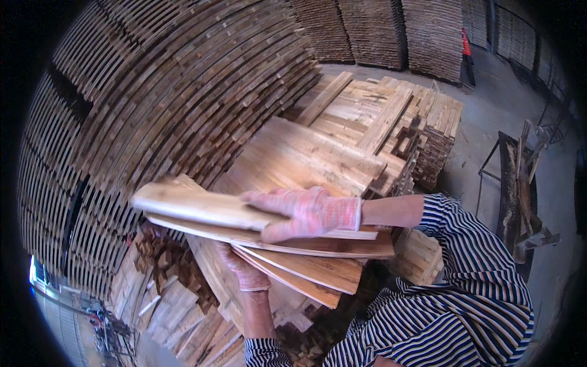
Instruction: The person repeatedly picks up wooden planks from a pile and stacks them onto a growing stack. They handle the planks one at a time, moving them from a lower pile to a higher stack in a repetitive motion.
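Observation:
A fanned stack of thin wooden boards (324,269) is held in front of me. My left hand (244,269), in a pink and white knit glove, grips the stack from below at its near side; its fingers are partly hidden by the boards. Across the top lies my right hand (306,211), in a matching glove, with its fingers over the uppermost wooden board (202,205) and its thumb along that board's near side. The left end of this pale board is smeared by motion. Beneath the hands, wide boards (293,153) lie on a pile.
A tall wall of stacked boards with gaps (183,92) rises at the left. Beyond my hands stands a low pile of planks (428,122). Loose offcuts (177,312) lie at lower left. At the right is a metal frame cart (513,183) holding wood scraps.

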`<action>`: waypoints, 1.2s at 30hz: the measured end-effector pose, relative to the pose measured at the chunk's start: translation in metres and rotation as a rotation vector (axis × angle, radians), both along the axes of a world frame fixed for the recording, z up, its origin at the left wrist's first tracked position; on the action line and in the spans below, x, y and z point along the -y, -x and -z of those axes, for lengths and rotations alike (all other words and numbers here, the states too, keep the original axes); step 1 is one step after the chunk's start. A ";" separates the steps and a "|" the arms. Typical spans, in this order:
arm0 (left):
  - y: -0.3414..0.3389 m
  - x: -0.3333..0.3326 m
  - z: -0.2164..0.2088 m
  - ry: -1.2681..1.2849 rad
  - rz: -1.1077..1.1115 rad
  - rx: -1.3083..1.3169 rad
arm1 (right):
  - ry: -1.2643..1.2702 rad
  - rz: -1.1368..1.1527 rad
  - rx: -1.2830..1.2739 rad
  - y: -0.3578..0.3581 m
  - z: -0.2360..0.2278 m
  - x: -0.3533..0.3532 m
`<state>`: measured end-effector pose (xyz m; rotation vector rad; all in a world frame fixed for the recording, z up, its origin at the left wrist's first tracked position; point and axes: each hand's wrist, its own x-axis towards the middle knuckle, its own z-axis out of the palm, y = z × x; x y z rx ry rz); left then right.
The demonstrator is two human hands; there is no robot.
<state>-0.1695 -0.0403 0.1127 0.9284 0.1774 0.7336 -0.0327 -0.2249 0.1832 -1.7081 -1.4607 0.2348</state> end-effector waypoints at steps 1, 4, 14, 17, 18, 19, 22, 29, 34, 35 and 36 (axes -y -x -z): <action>-0.019 -0.004 0.011 0.021 0.012 -0.008 | 0.039 0.066 0.037 -0.029 0.019 0.002; -0.061 0.007 0.024 0.047 0.096 -0.097 | 0.125 0.359 0.130 -0.115 0.060 0.033; -0.178 0.059 0.020 0.180 0.186 -0.018 | 0.421 0.429 0.207 -0.290 0.116 0.065; -0.200 0.080 0.016 0.424 0.267 -0.105 | 0.518 0.380 0.180 -0.269 0.077 0.058; -0.208 0.080 0.022 0.439 0.344 -0.050 | 0.494 0.377 0.150 -0.258 0.065 0.059; -0.214 0.078 0.030 0.456 0.410 0.000 | 0.500 0.315 0.159 -0.241 0.052 0.059; -0.232 0.072 0.056 0.484 0.519 0.045 | 0.520 0.132 0.173 -0.191 0.018 0.065; -0.248 0.079 0.063 0.334 0.371 -0.084 | 0.465 0.511 -0.033 -0.299 0.048 0.074; -0.254 0.093 0.050 0.369 0.333 -0.133 | 0.471 0.601 0.231 -0.378 0.105 0.047; -0.256 0.098 0.046 0.341 0.309 -0.155 | 0.417 0.542 0.214 -0.385 0.116 0.040; -0.253 0.096 0.050 0.320 0.277 -0.192 | 0.526 0.497 0.255 -0.369 0.104 0.034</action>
